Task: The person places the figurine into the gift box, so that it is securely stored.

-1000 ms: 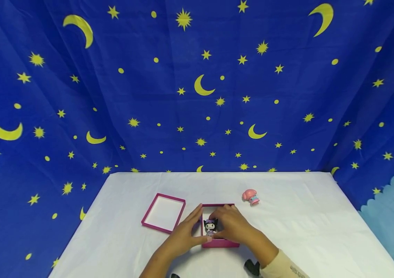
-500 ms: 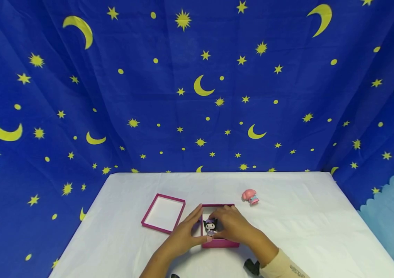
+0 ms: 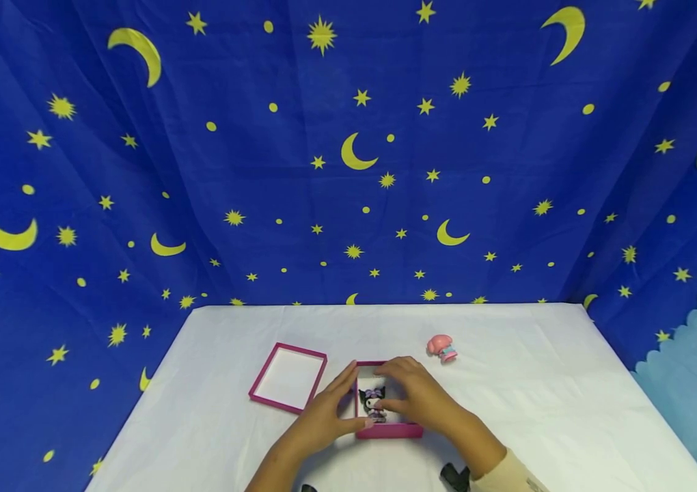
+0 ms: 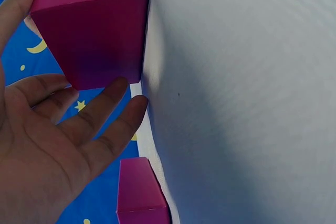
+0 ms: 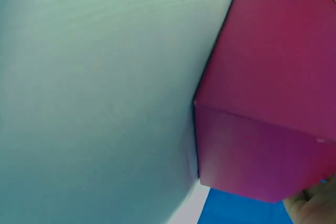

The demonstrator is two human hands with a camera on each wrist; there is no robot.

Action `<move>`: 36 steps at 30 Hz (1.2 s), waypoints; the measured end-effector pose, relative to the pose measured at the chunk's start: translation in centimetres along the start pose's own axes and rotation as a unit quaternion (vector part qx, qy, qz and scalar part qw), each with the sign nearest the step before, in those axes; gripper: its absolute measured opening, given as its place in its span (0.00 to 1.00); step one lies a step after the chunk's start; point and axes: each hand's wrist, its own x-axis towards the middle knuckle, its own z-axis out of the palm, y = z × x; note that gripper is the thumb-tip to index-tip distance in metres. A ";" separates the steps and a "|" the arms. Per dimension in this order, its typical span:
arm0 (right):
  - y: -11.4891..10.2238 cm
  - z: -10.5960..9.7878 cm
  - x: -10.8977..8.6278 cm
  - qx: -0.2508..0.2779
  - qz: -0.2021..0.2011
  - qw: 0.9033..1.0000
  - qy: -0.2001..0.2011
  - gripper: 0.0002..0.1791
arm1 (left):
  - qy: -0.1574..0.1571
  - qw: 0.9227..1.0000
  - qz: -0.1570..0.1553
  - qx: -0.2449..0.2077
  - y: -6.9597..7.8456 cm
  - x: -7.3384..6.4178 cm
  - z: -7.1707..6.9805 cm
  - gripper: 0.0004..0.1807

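In the head view, a magenta box (image 3: 393, 431) with a white inside stands uncovered on the white cloth. A small figurine (image 3: 372, 394) with black ears and a purple top lies face up in its left part. My left hand (image 3: 322, 418) rests along the box's left side, thumb at the front rim; the left wrist view shows straight, spread fingers (image 4: 102, 111) against the magenta wall. Above the box is my right hand (image 3: 417, 396), its thumb tip over the figurine's face and its other fingers spread apart toward the back. Whether the thumb touches the figurine is unclear.
A magenta-rimmed lid (image 3: 289, 378) lies inside up, left of the box. The pink figurine (image 3: 442, 348) is on the white tablecloth (image 3: 527, 383), back right. A blue curtain (image 3: 348, 198) with yellow moons and stars surrounds the table.
My right hand has loosened from the figurine and shifted slightly to the right, thumb now in front of the figurine's face. My left hand stays at the box.
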 end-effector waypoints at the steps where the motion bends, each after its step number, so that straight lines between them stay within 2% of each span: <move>1: 0.1 -0.1 -0.1 0.006 0.004 1.000 0.005 0.29 | 0.000 1.000 0.000 0.000 0.0 0.0 0.0 0.52; 13: 1.1 -1.8 -1.0 0.054 0.031 0.996 0.063 0.27 | -0.003 1.000 0.002 0.001 0.3 0.3 0.3 0.53; 20: 1.9 -2.1 -0.6 0.071 0.071 0.993 0.061 0.30 | 0.003 1.000 -0.004 0.004 -0.1 -0.1 0.1 0.53; 24: 2.8 -2.8 -0.8 0.079 0.094 0.990 0.077 0.30 | -0.003 1.000 -0.004 -0.007 0.0 0.1 0.2 0.53; 30: 4.0 -3.4 -0.7 0.070 0.098 0.989 0.090 0.29 | -0.002 1.000 -0.008 -0.010 0.1 0.2 0.1 0.53; 36: 5.1 -4.2 -0.7 0.087 0.112 0.984 0.104 0.29 | -0.004 1.000 -0.004 -0.011 0.0 0.2 0.1 0.52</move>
